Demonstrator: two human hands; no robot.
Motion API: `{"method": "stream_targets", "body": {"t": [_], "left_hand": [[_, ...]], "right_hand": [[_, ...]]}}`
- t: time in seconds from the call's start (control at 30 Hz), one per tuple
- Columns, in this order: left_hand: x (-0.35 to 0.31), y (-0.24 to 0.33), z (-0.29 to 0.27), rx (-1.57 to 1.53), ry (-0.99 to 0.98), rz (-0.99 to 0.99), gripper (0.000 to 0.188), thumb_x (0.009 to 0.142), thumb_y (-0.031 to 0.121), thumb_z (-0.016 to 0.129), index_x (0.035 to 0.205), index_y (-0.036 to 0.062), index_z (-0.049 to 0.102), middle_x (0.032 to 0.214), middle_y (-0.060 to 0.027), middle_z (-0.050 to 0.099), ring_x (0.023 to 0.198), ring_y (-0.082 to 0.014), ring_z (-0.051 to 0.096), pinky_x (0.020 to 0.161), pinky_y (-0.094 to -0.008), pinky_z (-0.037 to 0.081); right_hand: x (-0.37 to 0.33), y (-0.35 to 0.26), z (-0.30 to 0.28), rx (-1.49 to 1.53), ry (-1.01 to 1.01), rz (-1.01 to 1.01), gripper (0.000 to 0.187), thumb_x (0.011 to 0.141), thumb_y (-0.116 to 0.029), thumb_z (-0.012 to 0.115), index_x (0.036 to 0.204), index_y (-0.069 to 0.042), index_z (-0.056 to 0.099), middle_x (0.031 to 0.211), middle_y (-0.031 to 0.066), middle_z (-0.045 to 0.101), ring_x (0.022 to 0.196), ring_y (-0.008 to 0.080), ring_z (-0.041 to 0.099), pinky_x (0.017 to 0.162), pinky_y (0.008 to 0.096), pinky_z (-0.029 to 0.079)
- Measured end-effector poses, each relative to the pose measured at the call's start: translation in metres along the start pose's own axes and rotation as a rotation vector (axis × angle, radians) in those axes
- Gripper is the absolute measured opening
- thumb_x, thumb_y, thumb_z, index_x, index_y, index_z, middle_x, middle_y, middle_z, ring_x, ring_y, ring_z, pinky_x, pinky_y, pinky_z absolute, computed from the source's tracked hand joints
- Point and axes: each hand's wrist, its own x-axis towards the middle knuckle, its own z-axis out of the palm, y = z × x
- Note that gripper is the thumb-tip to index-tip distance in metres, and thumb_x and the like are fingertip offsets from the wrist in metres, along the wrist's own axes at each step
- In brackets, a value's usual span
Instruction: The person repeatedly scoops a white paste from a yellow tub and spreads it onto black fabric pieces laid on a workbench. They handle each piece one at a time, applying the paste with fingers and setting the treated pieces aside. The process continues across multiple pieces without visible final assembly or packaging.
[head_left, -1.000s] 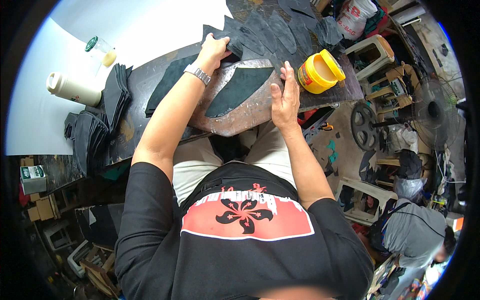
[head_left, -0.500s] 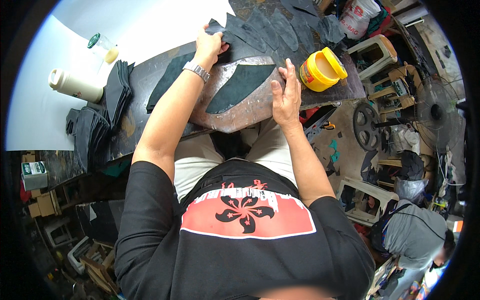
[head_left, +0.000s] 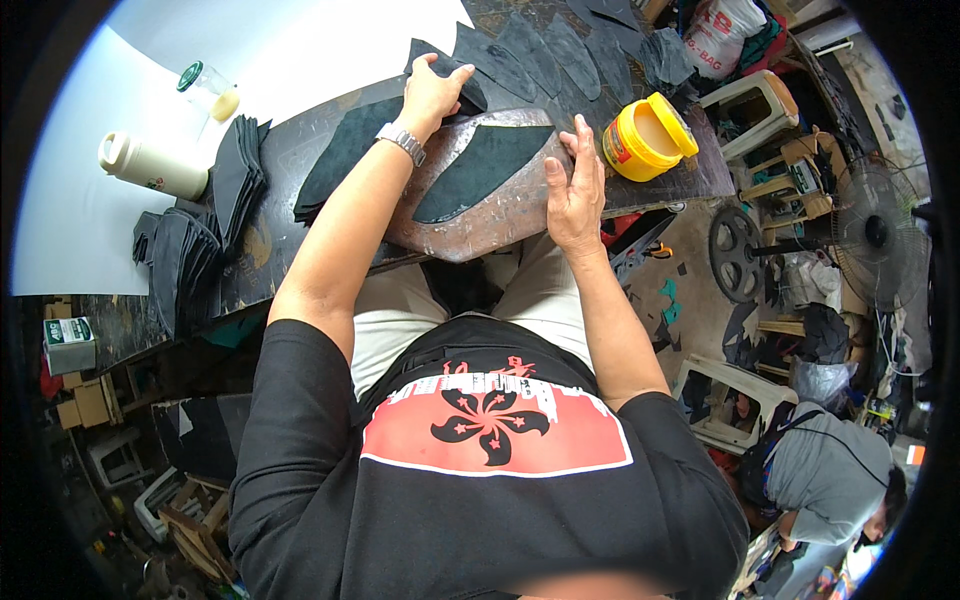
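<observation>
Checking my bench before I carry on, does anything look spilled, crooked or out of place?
Nothing looks spilled. The yellow tub stands open near the table's edge by the right hand. The work board overhangs the table toward the lap. The left hand rests on a dark cut piece.

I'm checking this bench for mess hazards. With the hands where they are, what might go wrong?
The open yellow glue tub stands right beside the right hand, near the bench edge; a careless sweep might tip it. The left hand presses a dark cut piece at the far side, so the dark piece lying on the worn board might shift. That board overhangs the lap and may tilt.
</observation>
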Motion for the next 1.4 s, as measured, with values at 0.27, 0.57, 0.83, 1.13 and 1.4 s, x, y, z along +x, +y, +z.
{"method": "stream_targets", "body": {"t": [0.27,0.57,0.83,1.13,1.4], "left_hand": [[-0.034,0.024,-0.013,0.02,-0.148,0.058,0.092,0.093,0.039,0.075,0.158,0.0016,0.024,0.084,-0.0106,0.066,0.059,-0.0099,0.059,0.054,-0.0252,0.053],[-0.107,0.002,-0.127,0.706,0.262,0.41,0.058,0.089,0.043,0.075,0.132,0.0056,0.065,0.138,-0.0197,0.057,0.12,-0.0335,0.061,0.101,-0.0422,0.049],[-0.119,-0.035,-0.151,0.783,0.201,0.223,0.069,0.082,0.054,0.077,0.124,0.0002,0.066,0.129,-0.0198,0.062,0.118,-0.0365,0.062,0.099,-0.0442,0.051],[-0.121,-0.032,-0.144,0.568,0.28,0.459,0.05,0.075,0.027,0.087,0.113,0.0046,0.064,0.116,-0.0174,0.069,0.109,-0.0333,0.068,0.093,-0.0412,0.054],[-0.167,-0.001,-0.129,0.444,0.15,0.557,0.046,0.075,0.008,0.085,0.116,0.0083,0.064,0.101,-0.0106,0.073,0.096,-0.0248,0.072,0.087,-0.0349,0.056]], "right_hand": [[0.0,0.002,0.002,0.022,0.03,-0.009,0.072,0.102,-0.054,0.05,0.156,-0.009,0.035,0.135,0.0181,0.061,0.126,0.0323,0.058,0.113,0.0571,0.028],[0.001,0.005,0.003,-0.007,0.043,-0.05,0.07,0.102,-0.049,0.054,0.156,-0.008,0.036,0.131,0.0174,0.063,0.122,0.0308,0.059,0.111,0.0516,0.032],[0.001,0.007,0.004,-0.012,0.01,-0.034,0.07,0.102,-0.048,0.055,0.156,-0.008,0.035,0.129,0.0189,0.062,0.119,0.0322,0.056,0.108,0.0433,0.036],[0.001,0.009,0.005,0.036,-0.025,0.001,0.072,0.102,-0.048,0.055,0.156,-0.006,0.034,0.136,0.0193,0.057,0.126,0.0337,0.052,0.112,0.0448,0.033],[0.019,-0.052,0.004,0.04,-0.109,-0.359,0.087,0.091,-0.035,0.071,0.158,-0.003,0.026,0.157,0.0203,0.036,0.141,0.0364,0.036,0.12,0.0486,0.022]]}}
